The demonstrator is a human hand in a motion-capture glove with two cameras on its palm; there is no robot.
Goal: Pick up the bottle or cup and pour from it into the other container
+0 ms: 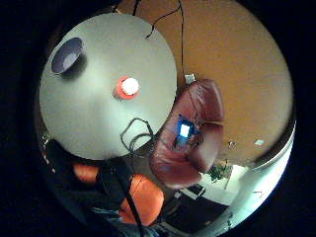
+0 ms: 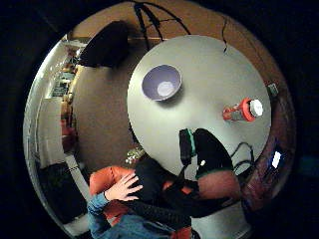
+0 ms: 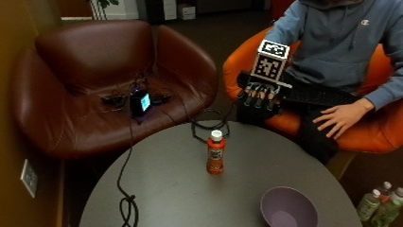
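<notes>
An orange bottle (image 3: 215, 153) with a white cap stands upright near the middle of the round grey table (image 3: 170, 189). A purple bowl (image 3: 288, 208) sits near the table's edge, to the bottle's side. My gloved right hand (image 3: 259, 100) hovers over the table's far edge, fingers hanging straight, holding nothing, well apart from the bottle. The palm views look down on the bottle (image 1: 126, 88) (image 2: 242, 110) and the bowl (image 1: 66, 54) (image 2: 161, 82) from above.
A brown leather chair (image 3: 94, 90) with a small lit device (image 3: 139, 102) and cables stands beside the table. A black cable (image 3: 126, 189) runs across the tabletop. The person sits in an orange chair (image 3: 372, 127), bare hand (image 3: 337, 117) on the thigh. Bottles (image 3: 378, 204) stand on the floor.
</notes>
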